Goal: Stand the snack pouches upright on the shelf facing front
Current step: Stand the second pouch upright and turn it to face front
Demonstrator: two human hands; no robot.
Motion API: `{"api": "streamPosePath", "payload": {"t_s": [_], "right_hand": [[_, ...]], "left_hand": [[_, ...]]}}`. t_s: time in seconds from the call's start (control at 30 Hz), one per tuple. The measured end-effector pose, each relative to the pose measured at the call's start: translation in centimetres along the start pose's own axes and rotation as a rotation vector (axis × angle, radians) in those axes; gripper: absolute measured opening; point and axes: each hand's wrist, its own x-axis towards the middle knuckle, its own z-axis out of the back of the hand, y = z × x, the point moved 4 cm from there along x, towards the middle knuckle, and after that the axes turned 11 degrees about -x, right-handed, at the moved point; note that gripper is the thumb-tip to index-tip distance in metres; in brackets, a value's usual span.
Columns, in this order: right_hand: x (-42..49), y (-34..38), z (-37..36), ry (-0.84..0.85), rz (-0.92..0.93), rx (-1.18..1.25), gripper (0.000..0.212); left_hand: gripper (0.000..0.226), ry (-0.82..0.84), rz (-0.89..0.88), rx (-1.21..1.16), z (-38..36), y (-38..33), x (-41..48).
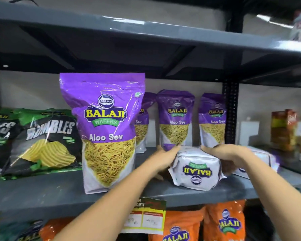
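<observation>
While lying flat near the front edge of the grey shelf [42,193], bottom gusset toward the camera and logo upside down, fallen pouch [196,169] held between both hands. Large upright Aloo Sev pouch [108,133] just left; three smaller ones standing behind. Judged light, soft-sided, glossy film likely slippery, contents crushable. Best taken at the side seams, tipped up onto the gusset. Left hand [165,159] and right hand [228,153] both clasped on its flanks.

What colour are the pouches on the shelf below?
Orange pouches, seen in the head view.
</observation>
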Motion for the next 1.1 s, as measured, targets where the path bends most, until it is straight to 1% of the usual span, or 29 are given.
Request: {"api": "streamPosePath", "payload": {"t_s": [0.03, 0.07, 0.1, 0.13, 0.17, 0.2, 0.27, 0.3, 0.33, 0.37, 0.4, 0.53, 0.63, 0.67, 0.73, 0.8, 0.97, 1.1], "right_hand": [[-0.1, 0.0, -0.3, 0.035, -0.005, 0.057, 0.061], [-0.3, 0.0, -0.4, 0.045, 0.006, 0.104, 0.058], [-0.4, 0.2, -0.4, 0.028, 0.027, 0.137, 0.055], [-0.6, 0.5, -0.3, -0.005, 0.050, 0.162, 0.052], [-0.7, 0.8, -0.2, -0.042, 0.074, 0.180, 0.048], [-0.9, 1.1, 0.0, -0.072, 0.103, 0.200, 0.043], [-1.3, 1.7, 0.4, -0.141, 0.150, 0.193, 0.038], [-1.2, 1.9, 0.6, -0.189, 0.167, 0.173, 0.039], [-1.0, 2.2, 0.9, -0.245, 0.181, 0.162, 0.044], [-0.7, 2.4, 1.1, -0.291, 0.195, 0.172, 0.050], [-0.4, 2.8, 1.2, -0.321, 0.212, 0.203, 0.055], [0.8, 3.9, 1.2, -0.381, 0.289, 0.394, 0.064], [1.4, 4.6, 0.8, -0.399, 0.369, 0.528, 0.079], [1.5, 4.8, 0.5, -0.403, 0.397, 0.568, 0.082], [1.6, 5.0, -0.2, -0.422, 0.443, 0.628, 0.085], [1.8, 4.7, -0.7, -0.449, 0.481, 0.673, 0.082], [2.6, 3.1, -2.2, -0.449, 0.538, 0.837, 0.072], [2.7, 2.9, -2.5, -0.415, 0.587, 0.859, 0.056]], "left_hand": [[0.085, 0.054, 0.070, -0.057, -0.4, -0.2, 0.5], [0.078, 0.096, 0.130, -0.099, -0.7, -0.3, 0.8], [0.063, 0.138, 0.166, -0.120, -0.9, -0.5, 0.8], [0.046, 0.167, 0.171, -0.114, -1.1, -0.6, 1.0], [0.036, 0.165, 0.153, -0.092, -1.1, -0.8, 1.2], [0.032, 0.139, 0.128, -0.071, -0.8, -1.0, 1.4], [0.032, 0.101, 0.080, -0.099, -0.4, -1.2, 1.9], [0.039, 0.094, 0.053, -0.140, -0.4, -1.3, 2.1], [0.052, 0.080, 0.031, -0.177, -0.2, -1.4, 2.3], [0.063, 0.063, 0.010, -0.210, -0.1, -1.6, 2.4], [0.069, 0.038, -0.029, -0.235, 0.0, -1.8, 2.5], [0.087, -0.103, -0.208, -0.256, 1.2, -2.9, 3.3], [0.119, -0.219, -0.288, -0.204, 1.4, -3.0, 3.6], [0.125, -0.267, -0.321, -0.169, 1.4, -3.0, 3.7], [0.132, -0.329, -0.367, -0.113, 1.3, -2.8, 3.6], [0.135, -0.354, -0.396, -0.105, 1.0, -2.3, 3.6], [0.132, -0.450, -0.539, -0.063, 0.7, -1.2, 2.9], [0.131, -0.409, -0.536, 0.044, 0.7, -1.6, 2.6]]}}
